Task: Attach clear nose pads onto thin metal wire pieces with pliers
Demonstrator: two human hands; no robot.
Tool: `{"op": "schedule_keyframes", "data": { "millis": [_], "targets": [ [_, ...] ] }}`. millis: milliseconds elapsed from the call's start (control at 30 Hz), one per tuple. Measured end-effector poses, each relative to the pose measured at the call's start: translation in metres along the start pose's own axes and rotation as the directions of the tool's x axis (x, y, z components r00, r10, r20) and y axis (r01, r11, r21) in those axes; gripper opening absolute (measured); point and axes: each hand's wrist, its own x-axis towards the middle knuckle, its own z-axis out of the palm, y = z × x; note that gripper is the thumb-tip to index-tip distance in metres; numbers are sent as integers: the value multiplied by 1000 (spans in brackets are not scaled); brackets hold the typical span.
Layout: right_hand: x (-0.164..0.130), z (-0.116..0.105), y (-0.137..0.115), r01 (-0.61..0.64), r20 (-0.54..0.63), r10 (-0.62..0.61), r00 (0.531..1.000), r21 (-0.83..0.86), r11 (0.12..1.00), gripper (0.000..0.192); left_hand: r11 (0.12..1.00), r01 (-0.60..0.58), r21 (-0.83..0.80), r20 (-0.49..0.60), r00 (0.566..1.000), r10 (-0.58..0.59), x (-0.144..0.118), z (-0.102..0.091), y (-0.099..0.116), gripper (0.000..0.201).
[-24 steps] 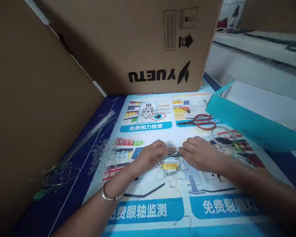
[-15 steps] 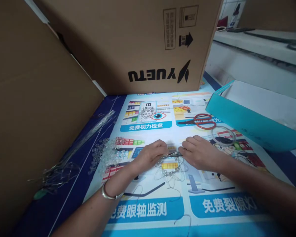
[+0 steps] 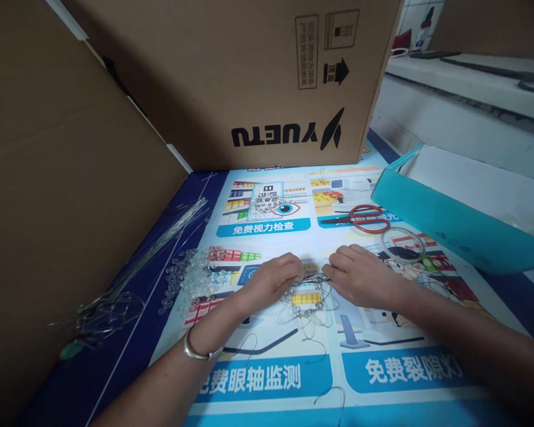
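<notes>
- Over the middle of the printed sheet (image 3: 302,379), pinches one end of a slim greyish strand (image 3: 315,278) in the left hand (image 3: 273,276), with fingers curled in and closed on it.
- Pinches the other end in the right hand (image 3: 356,273), likewise curled closed, probably to steady that short stretch from both sides; cannot tell the exact fingertip contact at this angle.
- Just below the strand, between both wrists, lets the loop-edged beaded ring (image 3: 308,312) lie on the sheet, seemingly joined to the strand and perhaps set down for support.
- To the left of the left hand, has transparent beads (image 3: 196,279) loosely heaped, likely for easy reach.
- Farther left, has a wire bundle (image 3: 167,237) laid slantwise near the left cardboard panel (image 3: 80,148), probably out of elbow range.
- Beyond the right hand, has red-handled scissors (image 3: 369,219), blades leftward, and a wire coil (image 3: 404,261) close by the handles, perhaps parked ready for use.
- At far right, has a teal box (image 3: 449,222) placed open side up, presumably for access.
</notes>
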Motion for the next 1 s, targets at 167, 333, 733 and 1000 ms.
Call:
{"op": "schedule_keyframes", "data": {
  "millis": [167, 333, 733, 1000],
  "targets": [
    [0, 0, 0, -1, 1, 1, 1000, 19, 1000, 25, 1000, -13, -1, 8, 1000, 13, 0, 0, -2, 18],
    [1, 0, 1, 2, 1, -2, 1000, 25, 1000, 26, 1000, -16, -2, 10, 1000, 16, 0, 0, -2, 20],
    [0, 3, -1, 7, 1, -7, 1000, 3, 1000, 25, 1000, -16, 15, 3, 1000, 16, 1, -1, 1, 18],
    [-3, 5, -8, 8, -41, -11, 999, -75, 997, 20, 1000, -23, 20, 3, 1000, 23, 1, -2, 3, 17]
  ]
}}
